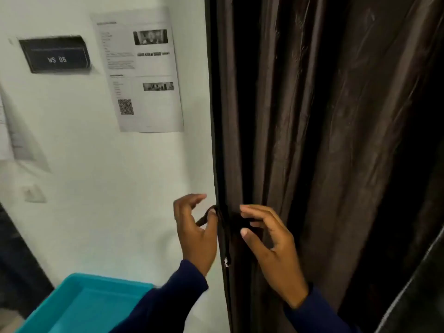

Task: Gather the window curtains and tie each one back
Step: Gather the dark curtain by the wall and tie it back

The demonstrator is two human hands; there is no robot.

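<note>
The dark curtain hangs bunched in folds at my right, its edge against the white wall that carries a printed sheet and a small black sign. A teal bin sits low at my left. My left hand pinches a loop of the dark tie cord just off the curtain's edge. My right hand has curled fingers on the cord's other part against the fabric; whether it truly grips, I cannot tell. I judge the knot only half made. If either end slips, the loop will fall slack and the gathered folds will spread again.
</note>
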